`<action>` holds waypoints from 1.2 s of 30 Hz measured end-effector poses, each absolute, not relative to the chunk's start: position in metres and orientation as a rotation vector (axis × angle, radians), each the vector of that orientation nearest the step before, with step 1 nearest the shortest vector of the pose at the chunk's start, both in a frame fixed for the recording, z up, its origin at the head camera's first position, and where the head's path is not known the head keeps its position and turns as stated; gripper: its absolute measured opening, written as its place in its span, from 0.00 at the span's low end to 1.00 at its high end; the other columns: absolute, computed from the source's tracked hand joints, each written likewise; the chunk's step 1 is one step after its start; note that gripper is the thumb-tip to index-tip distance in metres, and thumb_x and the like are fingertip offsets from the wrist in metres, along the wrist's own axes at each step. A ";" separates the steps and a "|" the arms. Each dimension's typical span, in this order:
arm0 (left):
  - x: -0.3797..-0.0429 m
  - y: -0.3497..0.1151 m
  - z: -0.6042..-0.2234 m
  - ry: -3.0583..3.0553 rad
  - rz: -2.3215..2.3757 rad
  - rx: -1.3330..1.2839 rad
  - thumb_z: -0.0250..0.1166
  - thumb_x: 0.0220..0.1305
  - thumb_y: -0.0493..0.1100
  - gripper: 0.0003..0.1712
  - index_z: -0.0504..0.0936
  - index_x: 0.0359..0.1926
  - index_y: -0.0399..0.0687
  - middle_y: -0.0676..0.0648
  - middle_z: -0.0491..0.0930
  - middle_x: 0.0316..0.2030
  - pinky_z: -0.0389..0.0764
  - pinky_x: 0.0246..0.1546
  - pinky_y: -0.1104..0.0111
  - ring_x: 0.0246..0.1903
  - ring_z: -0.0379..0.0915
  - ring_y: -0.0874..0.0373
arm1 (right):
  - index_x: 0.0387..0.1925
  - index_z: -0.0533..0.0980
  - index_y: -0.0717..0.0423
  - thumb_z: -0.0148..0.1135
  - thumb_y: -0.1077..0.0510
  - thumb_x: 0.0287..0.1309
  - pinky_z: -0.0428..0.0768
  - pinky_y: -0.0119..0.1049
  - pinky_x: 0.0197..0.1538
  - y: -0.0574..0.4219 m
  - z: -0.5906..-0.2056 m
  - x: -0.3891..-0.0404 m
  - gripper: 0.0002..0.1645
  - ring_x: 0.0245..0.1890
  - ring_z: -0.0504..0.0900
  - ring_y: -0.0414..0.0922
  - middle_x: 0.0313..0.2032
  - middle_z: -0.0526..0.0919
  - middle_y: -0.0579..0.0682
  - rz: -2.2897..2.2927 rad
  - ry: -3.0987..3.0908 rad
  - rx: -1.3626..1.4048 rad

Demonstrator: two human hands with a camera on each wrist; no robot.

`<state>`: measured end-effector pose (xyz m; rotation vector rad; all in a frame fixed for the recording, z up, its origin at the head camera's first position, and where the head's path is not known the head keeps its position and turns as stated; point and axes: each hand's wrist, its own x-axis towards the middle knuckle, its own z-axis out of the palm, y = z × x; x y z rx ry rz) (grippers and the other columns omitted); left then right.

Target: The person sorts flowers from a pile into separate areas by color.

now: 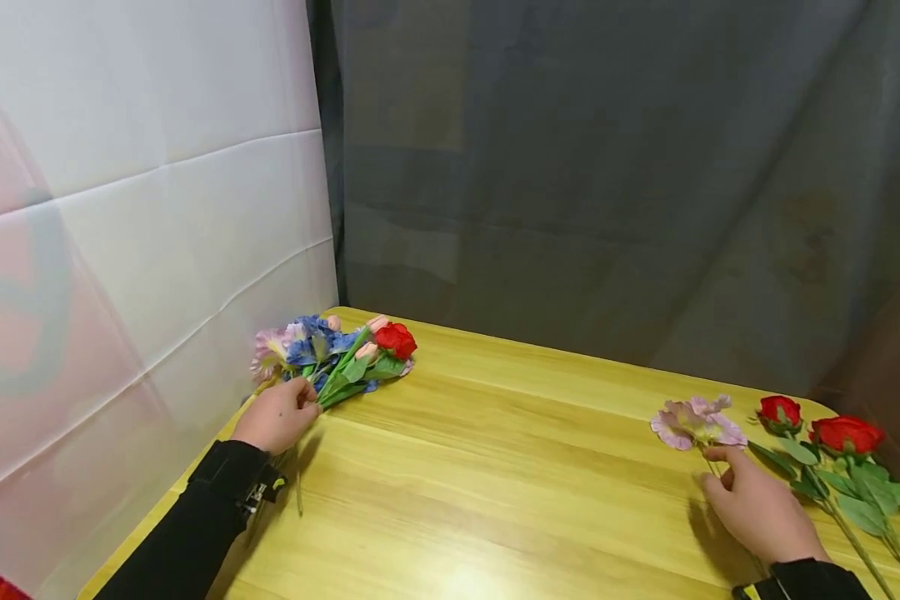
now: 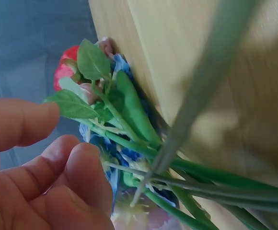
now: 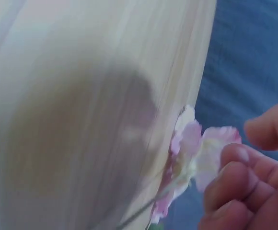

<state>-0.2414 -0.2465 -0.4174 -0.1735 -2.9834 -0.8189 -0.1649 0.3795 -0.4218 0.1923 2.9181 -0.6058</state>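
At the far left of the table lies a bunch of artificial flowers with blue irises [image 1: 311, 343], pink tulips [image 1: 367, 353] and a red rose [image 1: 396, 340]. My left hand [image 1: 277, 415] is at its green stems [image 2: 215, 175]. In the left wrist view the fingers are loosely bent, with a gap to the thumb [image 2: 21, 123], and the stems run beside them. On the right, my right hand [image 1: 765, 508] is close to the thin stem [image 3: 144, 207] of a pale pink flower [image 1: 693, 422]. Its thumb [image 3: 268, 128] stands apart from its bent fingers, nothing between them.
Two red roses, one nearer the back [image 1: 780, 414] and one nearer the edge [image 1: 847, 434], lie with leafy stems along the right side of the wooden table [image 1: 495, 467]. A white curtain [image 1: 217, 208] borders the left, a dark grey curtain [image 1: 607, 183] the back.
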 end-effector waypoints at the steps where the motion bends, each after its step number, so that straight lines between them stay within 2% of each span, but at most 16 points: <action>1: -0.242 -0.247 -0.417 -2.984 -0.808 -0.176 0.62 0.70 0.42 0.05 0.75 0.38 0.47 0.49 0.71 0.25 0.65 0.30 0.61 0.24 0.66 0.54 | 0.68 0.62 0.68 0.47 0.47 0.75 0.65 0.43 0.27 0.375 -0.423 -0.164 0.33 0.23 0.70 0.47 0.31 0.76 0.51 -0.623 2.944 0.176; 4: -0.245 -0.247 -0.414 -2.979 -0.769 -0.180 0.62 0.68 0.41 0.04 0.75 0.37 0.48 0.49 0.71 0.25 0.66 0.31 0.60 0.25 0.67 0.54 | 0.67 0.64 0.67 0.46 0.51 0.75 0.61 0.41 0.25 0.355 -0.425 -0.165 0.29 0.20 0.67 0.47 0.26 0.73 0.50 -0.670 3.002 0.119; 12: -0.239 -0.252 -0.414 -3.005 -0.729 -0.143 0.63 0.66 0.39 0.04 0.77 0.38 0.45 0.49 0.72 0.27 0.67 0.32 0.59 0.27 0.67 0.53 | 0.66 0.67 0.61 0.48 0.55 0.75 0.62 0.40 0.25 0.283 -0.431 -0.188 0.24 0.19 0.66 0.46 0.27 0.73 0.50 -0.777 3.026 -0.099; 21: -0.234 -0.262 -0.427 -3.042 -0.640 -0.099 0.65 0.60 0.36 0.08 0.72 0.30 0.48 0.50 0.68 0.23 0.61 0.30 0.60 0.23 0.63 0.54 | 0.61 0.72 0.57 0.54 0.56 0.70 0.64 0.38 0.26 0.212 -0.435 -0.209 0.21 0.19 0.68 0.44 0.26 0.72 0.47 -0.851 3.001 -0.236; 25: -0.236 -0.262 -0.428 -3.056 -0.613 -0.072 0.66 0.61 0.37 0.09 0.72 0.31 0.48 0.49 0.71 0.24 0.63 0.29 0.60 0.24 0.66 0.53 | 0.59 0.74 0.55 0.56 0.56 0.69 0.66 0.38 0.26 0.198 -0.436 -0.208 0.20 0.19 0.69 0.44 0.25 0.73 0.47 -0.879 3.000 -0.252; 33: -0.237 -0.266 -0.427 -3.012 -0.685 -0.107 0.61 0.60 0.32 0.10 0.68 0.29 0.46 0.48 0.65 0.24 0.61 0.32 0.59 0.25 0.63 0.52 | 0.57 0.75 0.54 0.57 0.55 0.68 0.65 0.38 0.26 0.191 -0.439 -0.205 0.18 0.19 0.69 0.44 0.25 0.73 0.47 -0.872 2.980 -0.207; 36: -0.236 -0.269 -0.424 -2.986 -0.739 -0.104 0.60 0.63 0.31 0.10 0.67 0.31 0.45 0.47 0.64 0.25 0.61 0.34 0.57 0.26 0.62 0.51 | 0.57 0.75 0.55 0.56 0.56 0.68 0.65 0.38 0.26 0.192 -0.439 -0.203 0.18 0.19 0.69 0.44 0.24 0.73 0.47 -0.870 2.980 -0.210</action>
